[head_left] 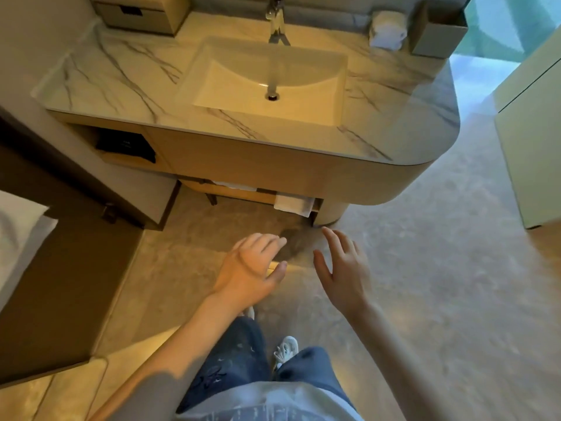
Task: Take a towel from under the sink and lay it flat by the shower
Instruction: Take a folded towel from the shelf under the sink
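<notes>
White folded cotton towel (294, 204) waits under the marble-topped sink vanity (243, 165), both empty hands, left hand (247, 270) and right hand (344, 268), spread apart, reaching down next.

Two towels (294, 203) (233, 185) under one sink (267, 83) (two bare hands (249, 268) (346, 268))

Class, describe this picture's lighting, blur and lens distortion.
Head view: warm yellow light on the sink and countertop, cooler by the glass; wide-angle bending at the edges; both open hands, left and right, slightly motion-blurred.
</notes>
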Demonstrator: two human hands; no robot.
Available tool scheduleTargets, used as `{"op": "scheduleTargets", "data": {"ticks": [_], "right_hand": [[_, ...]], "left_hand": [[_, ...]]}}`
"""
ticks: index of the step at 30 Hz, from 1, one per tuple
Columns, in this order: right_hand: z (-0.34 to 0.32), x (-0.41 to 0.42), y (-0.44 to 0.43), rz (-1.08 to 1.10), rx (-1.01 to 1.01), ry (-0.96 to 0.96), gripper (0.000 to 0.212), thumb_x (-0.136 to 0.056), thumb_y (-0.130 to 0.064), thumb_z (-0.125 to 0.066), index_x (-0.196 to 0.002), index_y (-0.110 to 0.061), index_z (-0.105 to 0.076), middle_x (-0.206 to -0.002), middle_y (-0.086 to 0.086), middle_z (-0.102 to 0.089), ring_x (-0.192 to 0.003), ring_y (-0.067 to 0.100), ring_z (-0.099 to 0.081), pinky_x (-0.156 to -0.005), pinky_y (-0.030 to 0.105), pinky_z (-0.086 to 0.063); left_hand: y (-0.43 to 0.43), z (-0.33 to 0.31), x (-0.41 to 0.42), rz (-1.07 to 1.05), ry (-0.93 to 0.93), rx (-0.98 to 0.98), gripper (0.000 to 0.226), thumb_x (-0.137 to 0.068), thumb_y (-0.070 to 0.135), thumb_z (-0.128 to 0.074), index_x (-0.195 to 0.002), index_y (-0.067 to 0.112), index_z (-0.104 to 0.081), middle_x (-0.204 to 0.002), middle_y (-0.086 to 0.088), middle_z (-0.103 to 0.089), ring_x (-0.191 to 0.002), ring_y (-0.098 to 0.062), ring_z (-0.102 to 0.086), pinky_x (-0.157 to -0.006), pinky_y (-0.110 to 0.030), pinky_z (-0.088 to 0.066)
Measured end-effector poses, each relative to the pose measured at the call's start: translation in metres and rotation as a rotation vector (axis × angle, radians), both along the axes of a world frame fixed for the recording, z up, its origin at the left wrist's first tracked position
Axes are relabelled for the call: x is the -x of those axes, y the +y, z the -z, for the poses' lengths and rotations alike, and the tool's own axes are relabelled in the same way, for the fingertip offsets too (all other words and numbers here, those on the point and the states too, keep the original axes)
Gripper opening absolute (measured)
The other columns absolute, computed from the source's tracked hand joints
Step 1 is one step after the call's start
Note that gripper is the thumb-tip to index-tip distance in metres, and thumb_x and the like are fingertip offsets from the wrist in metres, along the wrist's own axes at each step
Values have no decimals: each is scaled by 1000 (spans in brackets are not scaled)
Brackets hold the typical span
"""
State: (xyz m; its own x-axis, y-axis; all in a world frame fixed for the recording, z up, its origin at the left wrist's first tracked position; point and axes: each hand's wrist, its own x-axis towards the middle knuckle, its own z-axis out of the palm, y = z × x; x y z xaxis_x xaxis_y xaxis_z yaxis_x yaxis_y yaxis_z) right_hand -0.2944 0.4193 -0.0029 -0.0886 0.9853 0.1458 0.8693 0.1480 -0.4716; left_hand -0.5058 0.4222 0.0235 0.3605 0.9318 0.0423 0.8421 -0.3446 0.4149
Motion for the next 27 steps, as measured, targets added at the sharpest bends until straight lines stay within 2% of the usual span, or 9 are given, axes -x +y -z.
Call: {"op": "scheduleTargets", "data": {"ticks": [4,8,11,14,16,19,23,25,27], "right_hand": [[22,-5,32,8,15,22,47,-97,-36,-47,-137,-12,-47,-131,8,-56,-115,24,-55,-90,41,-51],[64,-4,70,26,43,16,47,-97,-35,-48,-137,-12,-47,-131,6,-56,-114,24,-54,-88,41,-50],[118,-3,101,24,54,-21,48,-96,-39,-45,-138,-16,-45,-132,6,-55,-116,25,-52,-91,40,-48],[194,-5,132,13,92,-64,50,-97,-43,-40,-141,-20,-43,-138,4,-52,-122,24,-49,-95,40,-45],[253,-6,153,8,107,-59,51,-98,-43,-39,-142,-19,-43,-140,4,-51,-125,23,-48,-98,40,-45],[346,-7,180,-6,126,-66,52,-97,-43,-39,-140,-16,-45,-138,6,-52,-123,25,-49,-98,40,-46],[466,-4,211,-25,131,-161,45,-94,-46,-41,-132,-22,-49,-136,5,-55,-122,29,-52,-97,44,-47],[522,-3,226,-46,131,-202,44,-95,-50,-38,-126,-24,-56,-138,4,-55,-125,29,-51,-98,46,-46],[572,-2,237,-52,128,-217,49,-94,-53,-34,-130,-24,-52,-137,3,-55,-123,28,-54,-97,43,-46]], "left_hand": [[39,20,-9,34,2,23,44,-89,37,-49,-125,16,-62,-121,-1,-64,-113,-20,-57,-94,-37,-45],[87,65,-9,70,3,54,47,-92,39,-47,-132,18,-58,-131,-1,-60,-123,-21,-51,-103,-39,-40],[122,122,-8,67,14,52,50,-94,43,-40,-139,23,-50,-141,0,-53,-133,-21,-42,-109,-37,-28],[155,201,-8,69,11,54,54,-95,45,-37,-144,23,-44,-148,-2,-47,-139,-24,-37,-112,-40,-27],[177,262,-8,54,0,42,54,-95,44,-38,-143,20,-47,-147,-5,-48,-138,-26,-39,-112,-43,-30],[207,352,-9,22,7,39,51,-94,40,-46,-139,18,-53,-144,-6,-51,-135,-26,-44,-111,-38,-29],[242,464,-12,57,25,-17,49,-92,41,-47,-132,16,-60,-132,-5,-61,-121,-27,-57,-98,-35,-44],[260,517,-10,46,25,-11,52,-92,45,-46,-136,19,-56,-140,-2,-55,-131,-22,-49,-105,-34,-39],[272,569,-9,28,32,-4,57,-92,50,-40,-140,21,-51,-146,0,-48,-136,-22,-42,-112,-35,-32]]}}
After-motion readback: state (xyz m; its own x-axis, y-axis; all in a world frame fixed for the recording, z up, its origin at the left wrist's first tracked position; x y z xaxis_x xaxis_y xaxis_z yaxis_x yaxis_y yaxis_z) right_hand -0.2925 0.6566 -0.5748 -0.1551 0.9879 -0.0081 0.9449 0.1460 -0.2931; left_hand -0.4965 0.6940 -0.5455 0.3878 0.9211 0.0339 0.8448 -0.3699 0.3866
